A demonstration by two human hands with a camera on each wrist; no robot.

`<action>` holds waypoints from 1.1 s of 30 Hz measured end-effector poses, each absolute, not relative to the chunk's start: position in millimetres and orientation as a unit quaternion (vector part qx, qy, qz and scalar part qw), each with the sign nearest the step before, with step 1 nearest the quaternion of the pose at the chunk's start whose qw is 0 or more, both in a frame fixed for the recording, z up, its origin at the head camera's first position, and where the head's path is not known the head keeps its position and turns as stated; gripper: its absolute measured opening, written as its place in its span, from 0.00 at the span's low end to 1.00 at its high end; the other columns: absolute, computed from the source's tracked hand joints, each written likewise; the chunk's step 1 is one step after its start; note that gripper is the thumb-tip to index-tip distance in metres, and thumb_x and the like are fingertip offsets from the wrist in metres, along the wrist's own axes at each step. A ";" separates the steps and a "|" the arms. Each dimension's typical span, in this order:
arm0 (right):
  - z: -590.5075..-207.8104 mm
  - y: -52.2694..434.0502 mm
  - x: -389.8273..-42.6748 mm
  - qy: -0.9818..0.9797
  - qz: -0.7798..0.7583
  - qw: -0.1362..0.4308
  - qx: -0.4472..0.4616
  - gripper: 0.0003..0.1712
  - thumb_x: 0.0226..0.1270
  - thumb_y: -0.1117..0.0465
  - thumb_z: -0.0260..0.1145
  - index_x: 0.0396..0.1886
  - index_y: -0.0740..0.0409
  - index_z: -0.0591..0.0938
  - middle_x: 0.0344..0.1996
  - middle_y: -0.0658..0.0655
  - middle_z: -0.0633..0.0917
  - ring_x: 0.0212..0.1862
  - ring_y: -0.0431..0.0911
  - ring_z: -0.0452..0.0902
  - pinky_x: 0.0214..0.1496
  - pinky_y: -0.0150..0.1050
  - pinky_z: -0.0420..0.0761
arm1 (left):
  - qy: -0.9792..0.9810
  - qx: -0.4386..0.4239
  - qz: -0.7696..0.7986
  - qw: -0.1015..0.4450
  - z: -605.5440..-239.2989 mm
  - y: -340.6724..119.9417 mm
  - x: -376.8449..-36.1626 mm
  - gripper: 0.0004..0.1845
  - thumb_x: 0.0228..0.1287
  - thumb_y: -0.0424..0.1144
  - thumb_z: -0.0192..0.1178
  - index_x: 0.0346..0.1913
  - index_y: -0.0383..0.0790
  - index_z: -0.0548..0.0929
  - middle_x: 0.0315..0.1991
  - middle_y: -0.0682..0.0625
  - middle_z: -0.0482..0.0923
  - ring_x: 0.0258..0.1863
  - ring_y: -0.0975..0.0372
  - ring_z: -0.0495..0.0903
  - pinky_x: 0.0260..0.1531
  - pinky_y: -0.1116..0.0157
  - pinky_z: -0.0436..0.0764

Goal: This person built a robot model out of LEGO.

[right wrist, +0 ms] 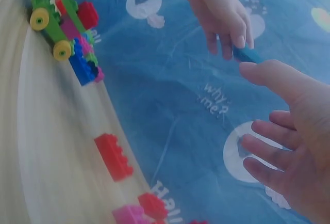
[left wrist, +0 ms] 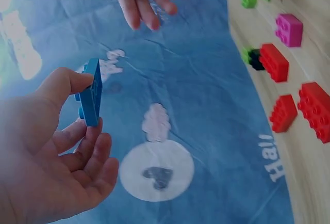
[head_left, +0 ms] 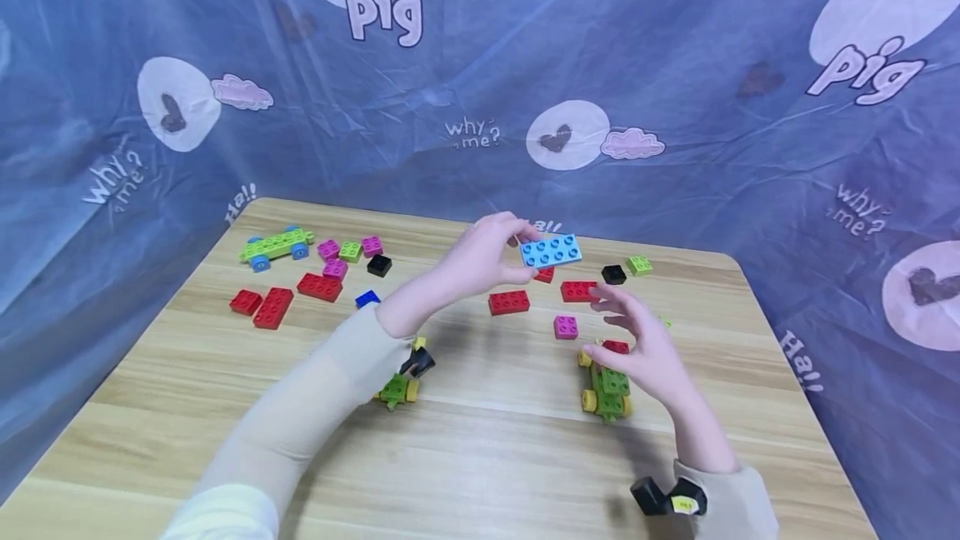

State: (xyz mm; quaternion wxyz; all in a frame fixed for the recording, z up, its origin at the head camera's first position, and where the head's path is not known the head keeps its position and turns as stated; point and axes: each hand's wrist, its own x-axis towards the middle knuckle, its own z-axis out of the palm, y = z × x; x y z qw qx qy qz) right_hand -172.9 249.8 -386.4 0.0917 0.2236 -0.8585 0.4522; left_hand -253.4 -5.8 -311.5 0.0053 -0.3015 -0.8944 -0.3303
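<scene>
Above the worktop's (head_left: 480,448) far edge, the left hand (head_left: 480,261) pinches the blue plate (head_left: 551,251) by one end, so the right hand (head_left: 648,352), fingers spread and empty, should probably take its free end squarely.

— What lies at nine o'clock on the wooden table (head_left: 480,457)?

— A green wheeled chassis (head_left: 277,246) with blue wheels, and just below it pink, green and black small bricks. Red bricks (head_left: 272,307) sit further toward eight o'clock, with a small blue brick (head_left: 367,299) near them.

— And toward the middle?

— A red brick (head_left: 509,302) and a pink brick (head_left: 566,327), apart from each other. At one o'clock, a black brick (head_left: 613,274) beside a green one (head_left: 639,265).

— Behind it all?

— A blue printed cloth (head_left: 675,65) bearing hearts, clouds and the word "pig".
</scene>
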 end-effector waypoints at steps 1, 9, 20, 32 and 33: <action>-386.0 248.4 -172.2 -0.857 0.453 0.093 0.226 0.46 0.48 0.75 0.75 0.69 0.68 0.66 0.59 0.63 0.77 0.56 0.27 0.72 0.57 0.17 0.71 | -0.893 -0.305 -0.329 0.005 -311.2 -7.1 -248.3 0.23 0.55 0.40 0.72 0.54 0.41 0.82 0.47 0.50 0.81 0.47 0.60 0.77 0.49 0.64 0.78; -386.2 240.8 -165.9 -0.849 0.465 0.084 0.239 0.48 0.49 0.76 0.75 0.71 0.64 0.64 0.58 0.67 0.78 0.56 0.28 0.73 0.56 0.19 0.73 | -0.881 -0.324 -0.344 -0.008 -321.2 -16.2 -208.8 0.21 0.53 0.40 0.73 0.52 0.42 0.84 0.46 0.51 0.82 0.48 0.58 0.78 0.51 0.59 0.77; -391.2 228.9 -154.9 -0.847 0.450 0.056 0.278 0.50 0.48 0.71 0.77 0.72 0.58 0.65 0.62 0.63 0.77 0.57 0.45 0.78 0.57 0.30 0.78 | -0.879 -0.300 -0.368 -0.046 -345.0 -33.3 -173.6 0.21 0.53 0.40 0.73 0.52 0.45 0.84 0.46 0.54 0.81 0.46 0.61 0.76 0.49 0.61 0.78; -401.3 206.6 -146.8 -0.846 0.429 0.034 0.315 0.39 0.50 0.67 0.77 0.64 0.61 0.73 0.57 0.58 0.81 0.57 0.47 0.78 0.55 0.38 0.81 | -0.886 -0.297 -0.349 -0.072 -366.4 -45.5 -160.2 0.20 0.52 0.40 0.74 0.50 0.45 0.84 0.46 0.53 0.82 0.47 0.61 0.77 0.49 0.58 0.77; -402.2 205.3 -146.8 -0.846 0.427 0.032 0.317 0.37 0.50 0.68 0.77 0.62 0.61 0.75 0.56 0.58 0.82 0.57 0.47 0.78 0.55 0.39 0.81 | -0.886 -0.298 -0.349 -0.074 -368.6 -46.1 -160.1 0.20 0.51 0.40 0.74 0.49 0.45 0.84 0.47 0.53 0.82 0.47 0.60 0.77 0.50 0.57 0.77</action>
